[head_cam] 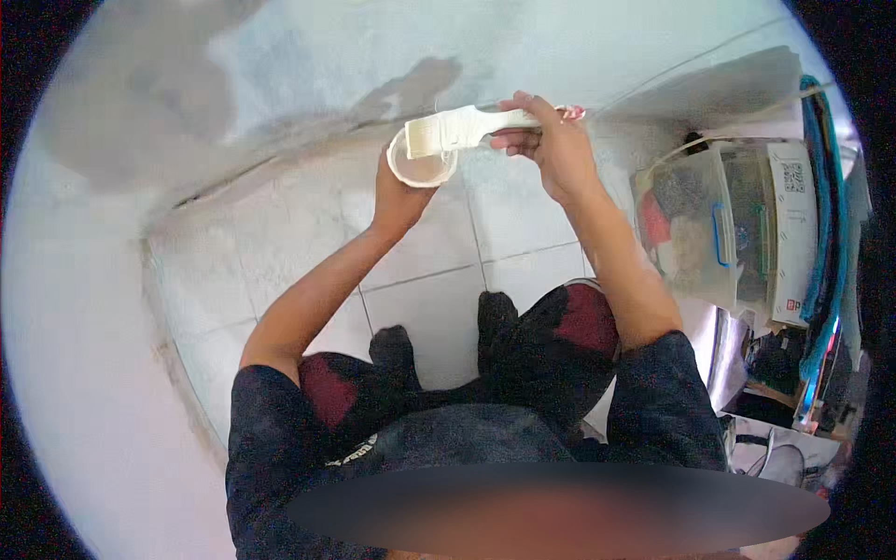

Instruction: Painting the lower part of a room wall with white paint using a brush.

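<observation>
My left hand (404,199) grips a small whitish cup (422,175) from its side and below, the mouth turned up toward me. A wide paintbrush (462,133) is in my right hand (556,150), held by its pale handle, which has a reddish tip. Its cream bristles lie over the mouth of the cup; whether they touch the rim I cannot tell. The handle and the band around the brush look coated in white. What the cup contains is hard to make out.
Ahead rises a whitish wall (336,49) with grey patches, meeting the white tiled floor (420,301). Along the right stand clear plastic storage boxes (689,231) with clip handles. Beside them hangs blue cloth (822,210). Another wall (84,294) runs along the left.
</observation>
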Motion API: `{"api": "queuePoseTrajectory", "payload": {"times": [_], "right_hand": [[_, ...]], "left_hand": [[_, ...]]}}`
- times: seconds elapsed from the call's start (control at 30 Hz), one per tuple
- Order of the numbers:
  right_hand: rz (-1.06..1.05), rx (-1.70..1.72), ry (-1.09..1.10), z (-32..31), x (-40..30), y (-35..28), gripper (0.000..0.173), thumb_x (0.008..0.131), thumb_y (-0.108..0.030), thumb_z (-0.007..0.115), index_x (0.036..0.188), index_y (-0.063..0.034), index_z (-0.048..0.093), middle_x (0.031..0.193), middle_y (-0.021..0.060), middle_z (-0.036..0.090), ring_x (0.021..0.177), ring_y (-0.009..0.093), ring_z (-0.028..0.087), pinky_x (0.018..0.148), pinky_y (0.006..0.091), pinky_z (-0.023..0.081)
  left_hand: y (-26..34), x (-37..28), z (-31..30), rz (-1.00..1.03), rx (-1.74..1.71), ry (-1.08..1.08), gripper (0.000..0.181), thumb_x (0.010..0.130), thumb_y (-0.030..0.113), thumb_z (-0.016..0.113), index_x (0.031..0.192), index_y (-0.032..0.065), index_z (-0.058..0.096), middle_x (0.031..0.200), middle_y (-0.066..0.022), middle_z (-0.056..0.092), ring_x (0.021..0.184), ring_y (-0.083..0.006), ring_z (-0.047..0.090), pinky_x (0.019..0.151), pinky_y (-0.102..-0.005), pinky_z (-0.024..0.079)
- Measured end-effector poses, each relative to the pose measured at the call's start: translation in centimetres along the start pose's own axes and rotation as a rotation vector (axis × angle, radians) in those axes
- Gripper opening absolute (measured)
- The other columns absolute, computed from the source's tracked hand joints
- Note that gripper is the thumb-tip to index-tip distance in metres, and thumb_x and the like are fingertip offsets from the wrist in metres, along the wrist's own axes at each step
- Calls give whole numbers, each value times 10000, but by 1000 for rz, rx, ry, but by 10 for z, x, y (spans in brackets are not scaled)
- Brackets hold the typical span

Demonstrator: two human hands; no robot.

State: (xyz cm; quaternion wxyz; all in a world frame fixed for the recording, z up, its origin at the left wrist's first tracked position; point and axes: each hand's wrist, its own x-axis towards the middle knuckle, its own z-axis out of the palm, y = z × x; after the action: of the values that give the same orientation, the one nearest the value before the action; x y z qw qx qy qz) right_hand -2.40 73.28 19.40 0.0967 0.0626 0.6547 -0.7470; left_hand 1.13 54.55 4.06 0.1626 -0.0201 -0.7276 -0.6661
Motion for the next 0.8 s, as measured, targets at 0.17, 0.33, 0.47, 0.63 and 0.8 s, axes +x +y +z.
{"api": "queuePoseTrajectory", "payload": {"times": [0.17,0.33,0.47,0.63,0.8], "right_hand": [[43,67,47,-19,4,-23,369,943,-277,536,1045,67,622,981,192,682,790,254,694,694,332,534],[-184,238,185,-31,-4,-41,432,977,-271,492,1093,139,558,978,250,656,821,303,702,732,361,584],[-391,334,264,-27,-8,-32,461,1004,-268,466,1106,179,510,988,285,624,849,342,698,775,398,605],[-743,307,291,-11,2,-37,370,1001,-231,502,1076,130,539,1033,232,604,874,337,694,828,452,584],[-1227,-331,309,-14,17,-57,124,918,-47,612,959,64,650,888,162,713,805,212,708,681,327,570]], "left_hand": [[-13,50,12,25,48,-152,664,658,129,856,1218,-8,527,1203,-142,611,1116,-250,600,938,-360,482],[9,96,38,78,29,-189,674,635,189,887,1190,-1,555,1127,-124,654,1041,-223,635,888,-349,505],[33,102,53,100,-46,-130,656,621,186,887,1165,-4,575,1113,-118,657,1024,-218,638,868,-348,508],[44,112,55,97,-160,-163,584,640,124,858,1142,-2,586,1056,-92,679,982,-195,650,864,-341,509],[50,105,38,-20,-197,-314,578,655,108,853,1153,3,579,1076,-88,675,999,-188,644,882,-333,502]]}}
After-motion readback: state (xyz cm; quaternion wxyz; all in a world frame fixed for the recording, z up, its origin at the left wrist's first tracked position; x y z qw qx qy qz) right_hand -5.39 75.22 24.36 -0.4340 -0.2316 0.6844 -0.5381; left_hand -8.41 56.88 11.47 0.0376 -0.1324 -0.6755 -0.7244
